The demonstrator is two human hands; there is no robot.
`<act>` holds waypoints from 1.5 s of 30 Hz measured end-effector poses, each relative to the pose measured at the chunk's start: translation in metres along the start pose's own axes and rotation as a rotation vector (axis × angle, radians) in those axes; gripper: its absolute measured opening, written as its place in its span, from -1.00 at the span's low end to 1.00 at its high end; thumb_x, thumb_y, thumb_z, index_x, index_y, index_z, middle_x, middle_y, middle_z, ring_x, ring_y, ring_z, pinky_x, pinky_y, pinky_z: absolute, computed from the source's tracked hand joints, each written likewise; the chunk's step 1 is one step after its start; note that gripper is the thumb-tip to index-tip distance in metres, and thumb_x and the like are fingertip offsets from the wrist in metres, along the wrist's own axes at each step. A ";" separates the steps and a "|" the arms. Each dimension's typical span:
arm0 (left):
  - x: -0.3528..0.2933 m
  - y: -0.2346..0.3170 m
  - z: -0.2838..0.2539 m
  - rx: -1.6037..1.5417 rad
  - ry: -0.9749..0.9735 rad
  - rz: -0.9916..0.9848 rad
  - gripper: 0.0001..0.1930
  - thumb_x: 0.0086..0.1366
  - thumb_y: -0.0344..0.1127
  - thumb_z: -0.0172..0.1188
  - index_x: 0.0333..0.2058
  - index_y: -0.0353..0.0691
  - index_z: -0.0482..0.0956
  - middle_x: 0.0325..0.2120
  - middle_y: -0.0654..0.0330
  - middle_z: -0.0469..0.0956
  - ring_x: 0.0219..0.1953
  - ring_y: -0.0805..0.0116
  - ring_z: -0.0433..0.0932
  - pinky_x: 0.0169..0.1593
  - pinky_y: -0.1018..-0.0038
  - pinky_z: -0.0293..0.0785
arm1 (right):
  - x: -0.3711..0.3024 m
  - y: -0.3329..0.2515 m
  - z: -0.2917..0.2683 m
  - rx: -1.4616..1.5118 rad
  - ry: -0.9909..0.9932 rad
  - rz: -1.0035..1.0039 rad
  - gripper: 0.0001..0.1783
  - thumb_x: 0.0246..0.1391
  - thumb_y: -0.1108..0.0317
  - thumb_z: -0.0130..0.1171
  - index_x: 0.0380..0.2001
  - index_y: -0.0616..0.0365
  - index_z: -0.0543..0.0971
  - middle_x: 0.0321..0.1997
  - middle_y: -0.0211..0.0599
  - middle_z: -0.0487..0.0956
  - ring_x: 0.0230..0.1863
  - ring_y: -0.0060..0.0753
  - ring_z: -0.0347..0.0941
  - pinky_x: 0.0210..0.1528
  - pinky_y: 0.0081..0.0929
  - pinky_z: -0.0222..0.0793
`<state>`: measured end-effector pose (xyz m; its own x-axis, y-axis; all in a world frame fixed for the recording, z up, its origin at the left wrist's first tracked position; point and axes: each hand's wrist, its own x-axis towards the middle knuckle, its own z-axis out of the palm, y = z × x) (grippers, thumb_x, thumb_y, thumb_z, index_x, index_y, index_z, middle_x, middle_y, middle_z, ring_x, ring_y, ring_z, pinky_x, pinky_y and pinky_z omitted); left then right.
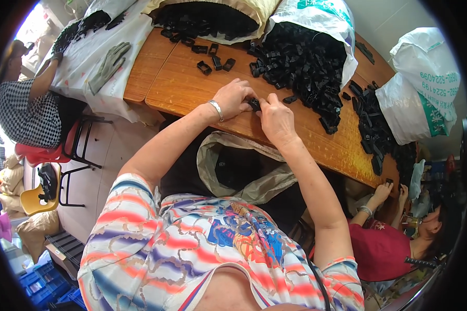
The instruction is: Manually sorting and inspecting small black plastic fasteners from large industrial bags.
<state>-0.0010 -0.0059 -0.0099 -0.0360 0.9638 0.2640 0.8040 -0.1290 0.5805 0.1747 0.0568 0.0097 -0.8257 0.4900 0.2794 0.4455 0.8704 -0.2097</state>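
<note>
Over the near edge of the wooden table (187,85), my left hand (234,99) has its fingers closed round a small black plastic part (254,104). Against the other side of that part, my right hand (277,118) pinches with thumb and fingertips. Its fingers hide some of the part, so fine detail is lost. Just below the hands, at my lap, an open beige sack (206,168) has a dark inside. Several loose black clips (216,63) lie beyond my left hand. A large heap of similar black parts (301,62) spreads beyond my right hand.
A tan sack (267,11) and a white sack (316,13) spill black parts at the far side. Another white sack (420,83) stands at the right. One person (384,243) works at the right; another (31,111) sits left beside a cloth-covered table holding a grey glove (109,67).
</note>
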 end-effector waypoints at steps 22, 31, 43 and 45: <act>0.060 -0.045 -0.033 0.647 0.080 -0.438 -0.77 0.24 -0.28 0.16 -0.20 -0.25 0.66 -0.14 0.00 0.60 -0.03 0.07 0.57 -0.04 0.26 0.57 | -0.086 -0.015 -0.017 0.189 -0.099 0.015 -0.86 -0.06 0.38 0.33 -0.41 0.17 0.61 -0.36 -0.13 0.54 -0.36 0.00 0.57 -0.34 -0.19 0.51; 0.036 -0.022 -0.010 0.533 0.249 -0.129 -0.83 0.13 -0.41 0.22 -0.32 -0.21 0.42 -0.36 0.09 0.59 -0.27 0.12 0.61 -0.20 0.25 0.55 | -0.011 0.061 -0.021 0.097 0.241 0.166 -0.81 0.05 0.36 0.27 -0.25 0.18 0.62 -0.30 -0.09 0.60 -0.26 0.05 0.57 -0.23 -0.16 0.50; -0.004 0.003 0.019 0.111 0.226 0.299 -0.86 0.14 -0.50 0.22 -0.31 -0.21 0.52 -0.32 0.15 0.50 -0.14 0.10 0.47 -0.07 0.32 0.47 | -0.002 0.054 -0.023 -0.055 -0.013 0.352 -0.64 -0.03 0.29 0.33 -0.22 0.17 0.43 -0.32 -0.01 0.61 -0.26 0.09 0.58 -0.22 -0.11 0.51; -0.007 0.005 0.018 0.074 0.207 0.308 -0.85 0.14 -0.52 0.20 -0.29 -0.21 0.51 -0.31 0.14 0.50 -0.13 0.09 0.47 -0.06 0.31 0.47 | -0.011 0.048 -0.026 0.040 0.023 0.264 -0.71 -0.03 0.44 0.24 -0.22 0.17 0.42 -0.32 0.00 0.61 -0.25 0.13 0.57 -0.23 -0.08 0.50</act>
<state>0.0144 -0.0094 -0.0229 0.1009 0.8142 0.5717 0.8365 -0.3805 0.3943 0.2144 0.0943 0.0209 -0.6743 0.7012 0.2314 0.6299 0.7098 -0.3153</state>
